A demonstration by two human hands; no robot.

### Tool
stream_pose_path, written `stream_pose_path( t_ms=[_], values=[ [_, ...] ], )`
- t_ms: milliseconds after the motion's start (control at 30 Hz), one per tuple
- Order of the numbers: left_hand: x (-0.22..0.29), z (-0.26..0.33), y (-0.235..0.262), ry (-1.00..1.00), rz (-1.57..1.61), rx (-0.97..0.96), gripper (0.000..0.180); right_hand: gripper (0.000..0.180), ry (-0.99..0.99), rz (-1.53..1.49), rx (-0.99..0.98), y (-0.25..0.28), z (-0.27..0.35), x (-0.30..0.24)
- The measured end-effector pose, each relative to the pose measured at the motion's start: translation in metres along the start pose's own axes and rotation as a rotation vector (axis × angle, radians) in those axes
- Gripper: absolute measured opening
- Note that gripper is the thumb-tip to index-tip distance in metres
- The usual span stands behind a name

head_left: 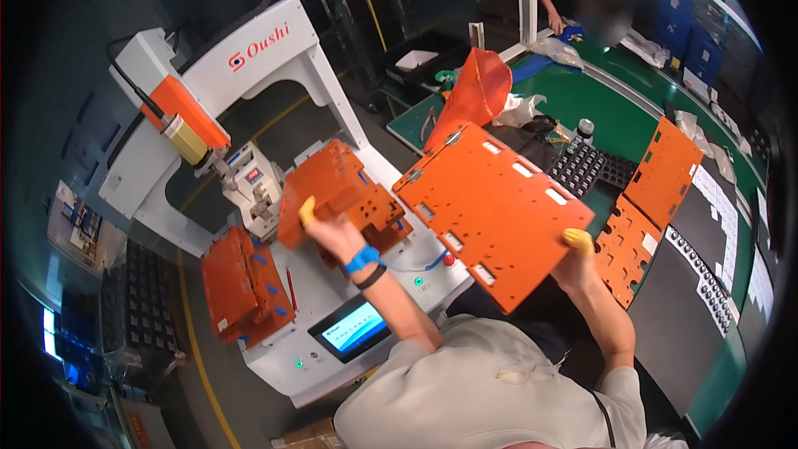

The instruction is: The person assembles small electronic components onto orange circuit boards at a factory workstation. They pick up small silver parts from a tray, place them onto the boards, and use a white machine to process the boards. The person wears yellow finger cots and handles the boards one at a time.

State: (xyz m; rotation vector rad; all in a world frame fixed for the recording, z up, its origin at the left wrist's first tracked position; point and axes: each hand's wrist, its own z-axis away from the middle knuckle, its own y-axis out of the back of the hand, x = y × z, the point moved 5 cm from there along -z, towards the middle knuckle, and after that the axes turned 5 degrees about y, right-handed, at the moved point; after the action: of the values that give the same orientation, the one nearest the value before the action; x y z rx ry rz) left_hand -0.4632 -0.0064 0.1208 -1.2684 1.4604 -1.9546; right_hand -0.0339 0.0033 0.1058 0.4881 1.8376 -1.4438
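My right hand [576, 264] grips the lower right corner of a large orange plate [499, 216] with slots, small holes and metal hinges along one edge. It is held tilted, off the machine's front right side. My left hand [337, 237], with a yellow finger cover and a blue wristband, is closed on the near left edge of an orange fixture [341, 187] on the white machine bed. That edge is slightly blurred, and some of my left fingers are hidden. Another orange fixture [241, 287] with blue clips sits at the left of the bed.
The white machine [274, 50] arches over the bed, its tool head [253, 187] close to the fixture. A touchscreen [353, 328] faces me. On the green bench [607, 108] are an orange funnel-shaped sheet [478, 96], black trays [579, 168] and another hinged orange plate [661, 175]. Another person's hand [553, 19] shows beyond.
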Motion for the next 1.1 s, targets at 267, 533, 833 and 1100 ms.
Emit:
stream_pose_path(
  t_ms=[267, 533, 833, 1100],
  values=[
    [0.090, 0.131, -0.015, -0.581, -0.064, 0.099, 0.059, 0.056, -0.330, -0.106, -0.191, -0.122, -0.082, 0.063],
    [0.154, 0.178, -0.007, -1.093, 0.067, 0.003, 0.062, 0.031, -0.430, -0.197, -0.289, -0.206, -0.134, 0.175],
    [0.172, 0.170, 0.028, -1.340, 0.088, 0.081, 0.057, 0.024, -0.502, -0.294, -0.210, -0.234, -0.138, 0.216],
    [0.170, 0.172, 0.014, -1.314, 0.050, 0.031, 0.058, 0.086, -0.718, 0.004, -0.278, -0.225, -0.124, 0.219]
  ],
)
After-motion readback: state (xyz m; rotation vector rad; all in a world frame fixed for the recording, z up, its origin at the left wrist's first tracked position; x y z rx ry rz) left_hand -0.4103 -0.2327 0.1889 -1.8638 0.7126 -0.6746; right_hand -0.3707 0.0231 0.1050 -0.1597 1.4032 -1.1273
